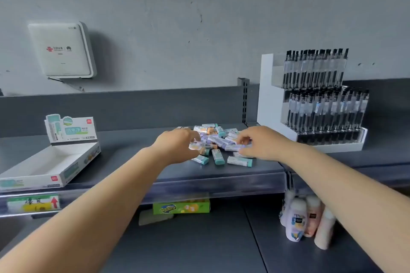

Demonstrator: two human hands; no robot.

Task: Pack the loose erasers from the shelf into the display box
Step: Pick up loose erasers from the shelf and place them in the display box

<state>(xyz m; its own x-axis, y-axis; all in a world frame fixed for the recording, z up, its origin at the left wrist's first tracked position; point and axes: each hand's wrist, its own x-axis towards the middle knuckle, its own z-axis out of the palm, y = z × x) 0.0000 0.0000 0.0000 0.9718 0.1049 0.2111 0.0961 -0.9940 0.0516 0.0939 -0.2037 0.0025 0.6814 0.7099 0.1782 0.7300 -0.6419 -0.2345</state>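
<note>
Both hands (177, 142) (258, 142) reach into jumbled pastel-sleeved erasers (218, 139).

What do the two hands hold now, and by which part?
It cannot be told. Both the left hand and the right hand reach into the erasers with curled fingers, but blur hides any hold.

a dark grey metal shelf (137, 139) carries an open white cardboard display box (51, 162) with an upright printed back flap at its left end, a heap of small loose erasers in teal, purple and orange sleeves (216, 143) near the middle, and a white tiered stand of black pens (315, 104) at the right.
</note>
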